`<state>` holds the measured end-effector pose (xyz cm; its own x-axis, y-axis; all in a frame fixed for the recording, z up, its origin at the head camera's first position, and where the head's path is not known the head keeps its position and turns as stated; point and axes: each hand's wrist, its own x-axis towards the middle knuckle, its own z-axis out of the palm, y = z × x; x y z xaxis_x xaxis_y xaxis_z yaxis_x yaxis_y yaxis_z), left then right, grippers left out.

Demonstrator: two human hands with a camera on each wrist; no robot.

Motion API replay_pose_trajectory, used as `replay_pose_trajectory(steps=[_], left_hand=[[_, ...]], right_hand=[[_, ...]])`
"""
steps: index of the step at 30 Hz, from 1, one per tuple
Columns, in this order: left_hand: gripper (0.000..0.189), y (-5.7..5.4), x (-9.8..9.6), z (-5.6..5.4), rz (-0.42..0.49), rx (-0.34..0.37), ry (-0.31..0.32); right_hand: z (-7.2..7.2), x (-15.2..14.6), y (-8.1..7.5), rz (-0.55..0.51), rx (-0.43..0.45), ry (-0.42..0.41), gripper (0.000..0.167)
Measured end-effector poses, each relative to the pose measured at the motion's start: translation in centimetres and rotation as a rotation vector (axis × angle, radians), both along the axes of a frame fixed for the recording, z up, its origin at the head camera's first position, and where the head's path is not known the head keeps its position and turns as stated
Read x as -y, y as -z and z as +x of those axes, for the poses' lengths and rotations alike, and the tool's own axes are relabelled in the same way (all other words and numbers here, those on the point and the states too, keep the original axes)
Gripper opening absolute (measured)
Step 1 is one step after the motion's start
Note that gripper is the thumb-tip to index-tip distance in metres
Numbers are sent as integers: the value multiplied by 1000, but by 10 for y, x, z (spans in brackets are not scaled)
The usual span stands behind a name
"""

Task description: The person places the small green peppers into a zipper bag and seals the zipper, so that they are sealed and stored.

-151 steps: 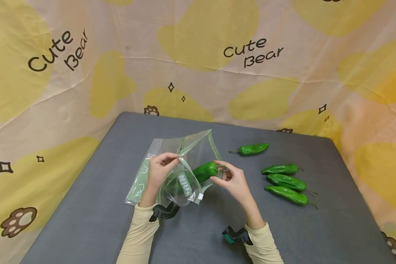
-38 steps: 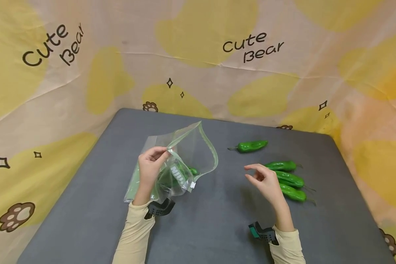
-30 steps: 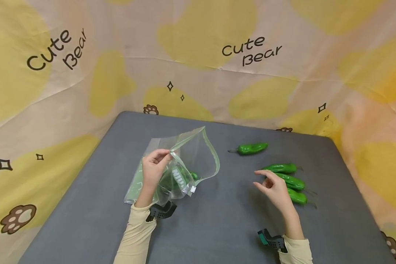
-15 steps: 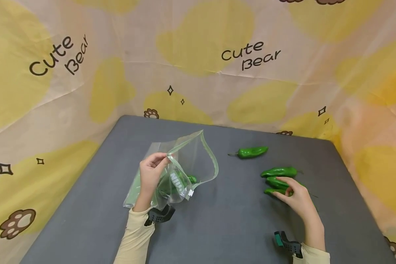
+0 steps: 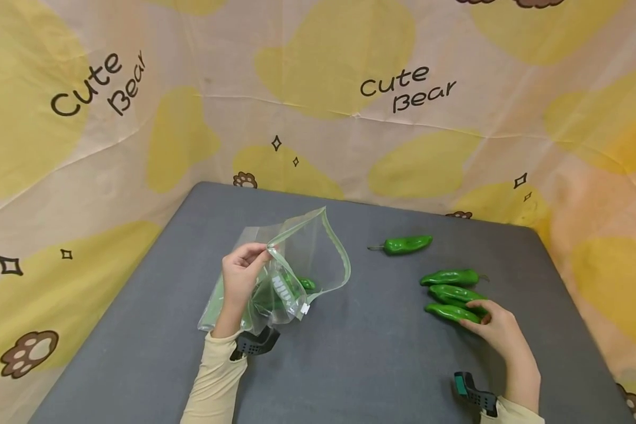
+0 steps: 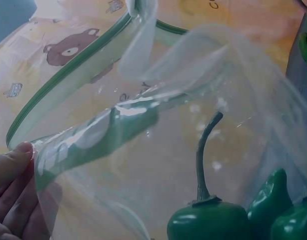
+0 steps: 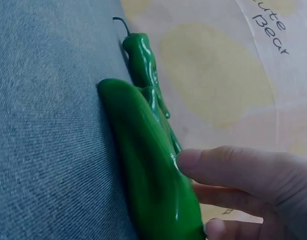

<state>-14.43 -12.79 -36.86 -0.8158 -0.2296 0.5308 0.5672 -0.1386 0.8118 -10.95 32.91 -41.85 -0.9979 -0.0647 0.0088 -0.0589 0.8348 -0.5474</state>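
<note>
My left hand (image 5: 240,277) pinches the rim of a clear zip bag (image 5: 344,260) with green edging and a white slider. The bag's mouth gapes toward the right. Inside it lie green peppers (image 6: 208,224), one with its stem upward in the left wrist view. On the right, my right hand (image 5: 503,333) has thumb and fingers around the stem end of the nearest green pepper (image 5: 449,312), which lies on the table. Two more peppers (image 5: 456,294) lie side by side just beyond it. In the right wrist view the thumb (image 7: 193,162) touches the held pepper.
Another green pepper (image 5: 408,245) lies apart, farther back on the grey table (image 5: 371,353). A patterned cloth wall (image 5: 318,88) with printed lettering closes off the back and sides. Each wrist wears a black camera mount (image 5: 257,343).
Earlier my right hand put a pepper into the bag and let go. It then moved right to the row and took the nearest pepper. My left hand has kept the bag's rim.
</note>
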Motion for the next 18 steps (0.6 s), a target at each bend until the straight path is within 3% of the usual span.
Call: replay_pose_trajectory(steps=[4,7,13,18], left_hand=[[11,-1,1,0,-12,-1,-3],[14,0,1,0,-15,-3,-2],[20,0,2,-1,9,5,2],[15,-1,2,0,-3,15,-12]], right_hand=[[0,-2,0,2,100,6,47],[-1,-2,0,16,128,-11,54],[-6,-1,8,70,60,-82,51],[-6,2,11,84,-1,-75,38]])
